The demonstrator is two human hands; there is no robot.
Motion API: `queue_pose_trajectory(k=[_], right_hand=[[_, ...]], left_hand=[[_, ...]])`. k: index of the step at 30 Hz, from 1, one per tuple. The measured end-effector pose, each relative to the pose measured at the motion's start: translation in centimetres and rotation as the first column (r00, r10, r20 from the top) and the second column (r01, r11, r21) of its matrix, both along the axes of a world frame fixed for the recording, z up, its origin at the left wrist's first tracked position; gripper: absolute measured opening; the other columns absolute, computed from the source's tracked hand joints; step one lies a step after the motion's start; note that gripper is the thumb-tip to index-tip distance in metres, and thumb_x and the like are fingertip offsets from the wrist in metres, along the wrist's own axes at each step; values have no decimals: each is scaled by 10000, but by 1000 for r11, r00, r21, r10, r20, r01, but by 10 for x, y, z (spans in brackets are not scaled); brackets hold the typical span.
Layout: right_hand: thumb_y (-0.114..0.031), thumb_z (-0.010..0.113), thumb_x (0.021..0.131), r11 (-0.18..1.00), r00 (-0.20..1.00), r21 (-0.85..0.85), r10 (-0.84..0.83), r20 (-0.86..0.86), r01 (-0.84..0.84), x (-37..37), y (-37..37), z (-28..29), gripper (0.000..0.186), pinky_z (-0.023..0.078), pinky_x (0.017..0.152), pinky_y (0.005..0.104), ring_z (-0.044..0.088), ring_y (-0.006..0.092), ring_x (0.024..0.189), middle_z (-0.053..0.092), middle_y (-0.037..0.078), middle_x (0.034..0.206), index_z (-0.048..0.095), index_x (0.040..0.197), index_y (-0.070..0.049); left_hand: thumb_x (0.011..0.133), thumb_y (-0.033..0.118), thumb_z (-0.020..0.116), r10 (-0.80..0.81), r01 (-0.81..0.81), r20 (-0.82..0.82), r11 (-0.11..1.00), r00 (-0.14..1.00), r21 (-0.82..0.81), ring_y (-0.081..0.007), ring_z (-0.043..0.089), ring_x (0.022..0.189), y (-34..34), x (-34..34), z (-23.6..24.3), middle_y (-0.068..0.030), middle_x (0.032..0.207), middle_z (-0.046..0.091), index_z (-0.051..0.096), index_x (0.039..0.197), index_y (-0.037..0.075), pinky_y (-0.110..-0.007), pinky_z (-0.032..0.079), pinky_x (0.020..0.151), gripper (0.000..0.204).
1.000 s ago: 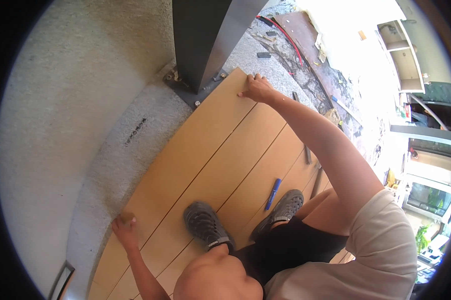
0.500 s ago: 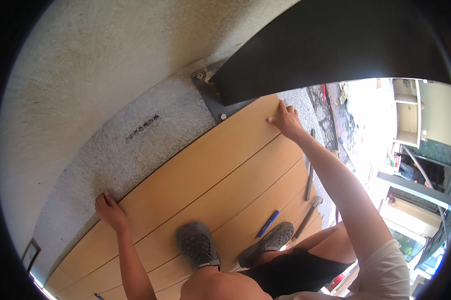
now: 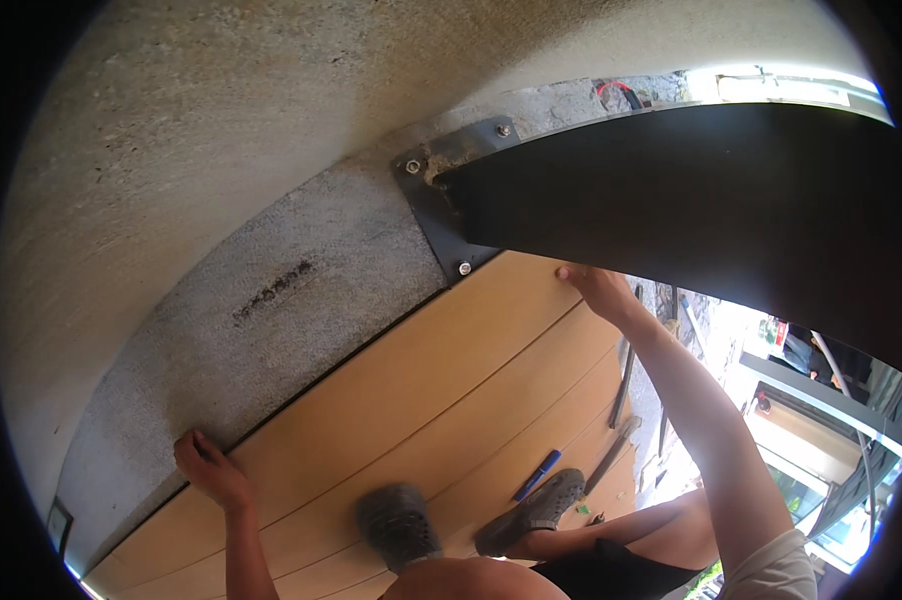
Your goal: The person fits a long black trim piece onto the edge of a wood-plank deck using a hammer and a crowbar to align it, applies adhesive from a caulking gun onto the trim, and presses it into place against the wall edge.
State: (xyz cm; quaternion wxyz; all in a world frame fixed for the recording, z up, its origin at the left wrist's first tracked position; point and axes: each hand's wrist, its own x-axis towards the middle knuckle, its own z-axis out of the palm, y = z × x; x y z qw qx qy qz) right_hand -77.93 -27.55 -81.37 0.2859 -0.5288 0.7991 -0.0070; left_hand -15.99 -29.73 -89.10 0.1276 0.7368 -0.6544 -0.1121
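Note:
Light-brown floor planks lie side by side. The outermost plank (image 3: 401,365) runs along bare grey concrete (image 3: 321,230), with a dark line along its outer edge. My left hand (image 3: 214,472) curls its fingers over that edge near the plank's left part. At the far right end, my right hand (image 3: 599,292) grips the same plank, thumb on top and the other fingers partly hidden. Close beyond this end is a dark metal base plate (image 3: 436,225) with bolts, under a broad black post (image 3: 691,190).
My dark clogs (image 3: 399,520) rest on the planks. A blue marker (image 3: 537,475) lies beside the right one. A hammer (image 3: 611,457) and a thin metal bar (image 3: 624,388) lie near the plank ends. A rough plastered wall (image 3: 221,110) rises on the far left.
The view has tilted, so the post and base plate sit lower and more of both shows. Both hands stay at the plank; the dark line along its edge looks wider.

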Motion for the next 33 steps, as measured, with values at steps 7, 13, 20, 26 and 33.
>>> queue_pose_trajectory(k=[7,13,20,26,33], right_hand=[[-336,697,938,994,997,104,-13,-76,21,4,-4,-2,414,464,1006,439,580,353,1197,617,173,1275,627,1271,-100],[-448,742,877,991,919,7,125,-373,-132,-15,11,-23,860,403,1068,521,461,469,1294,509,300,1346,361,1502,3],[-501,742,857,991,933,123,2,-360,45,1,8,-20,939,432,1022,487,516,424,1239,552,265,1301,336,1507,42],[-588,822,731,882,880,73,-469,69,465,-17,-8,-21,962,425,1070,504,437,453,1319,489,289,1382,490,1431,-19],[-632,789,737,823,858,-385,-497,-130,418,12,20,-65,889,422,1034,486,479,429,1216,540,235,1282,566,1340,-17]], left_hand=[[1054,107,518,-58,58,12,998,998,-30,-336,557,917,4,11,2,-164,1011,591,590,1070,-11,-434,461,807,138],[1051,122,538,-89,86,-31,991,996,-104,-338,572,891,2,8,-2,-165,980,603,611,1056,-10,-428,468,806,151],[1058,170,547,-19,18,-24,999,1000,-39,-338,627,904,7,20,-4,-182,1019,663,650,1085,-23,-414,499,769,220],[1061,224,550,-26,24,-66,999,997,-36,-347,662,914,8,8,-4,-178,1031,703,675,1102,-15,-418,519,763,273],[1041,262,579,-109,121,98,985,989,-122,-377,605,792,11,16,-15,-181,871,654,674,940,10,-455,472,681,287]])
